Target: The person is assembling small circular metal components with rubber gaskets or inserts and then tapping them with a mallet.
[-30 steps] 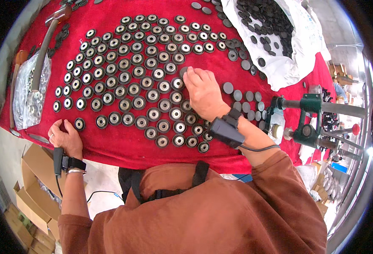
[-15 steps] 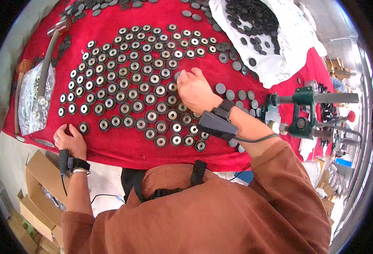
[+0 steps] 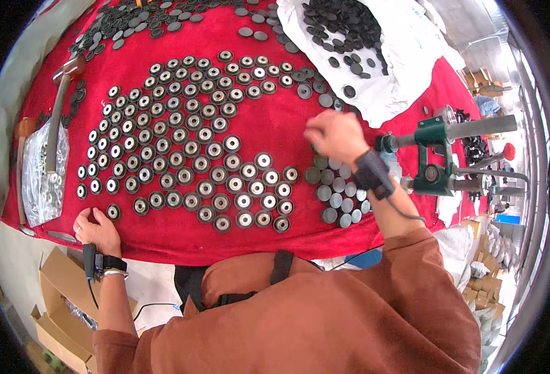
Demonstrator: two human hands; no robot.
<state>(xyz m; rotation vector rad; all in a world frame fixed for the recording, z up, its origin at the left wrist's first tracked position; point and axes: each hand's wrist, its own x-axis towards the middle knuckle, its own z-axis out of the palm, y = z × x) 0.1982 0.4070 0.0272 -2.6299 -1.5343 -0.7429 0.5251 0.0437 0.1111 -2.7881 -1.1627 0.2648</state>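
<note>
My left hand rests at the front left edge of the red cloth, thumb and fingers loosely bent and apart, holding nothing. Just beyond the thumb lies a dark ring-shaped wheel with a metal centre, not gripped. My right hand is raised at the right, above the plain grey discs. Its fingers are curled together and slightly blurred; whatever they hold is hidden. Many similar metal-centred wheels cover the middle of the cloth in loose rows, flat and close together.
A green metal hand press stands at the right. A white bag spills black discs at the far right. At the left lie a hammer and a clear plastic bag of small parts. An open cardboard box stands below the table edge.
My right hand has moved right from the wheels to the grey discs, uncovering wheels beneath. The grey disc seen at its fingertips is out of sight. The view has shifted; my left hand stays put.
</note>
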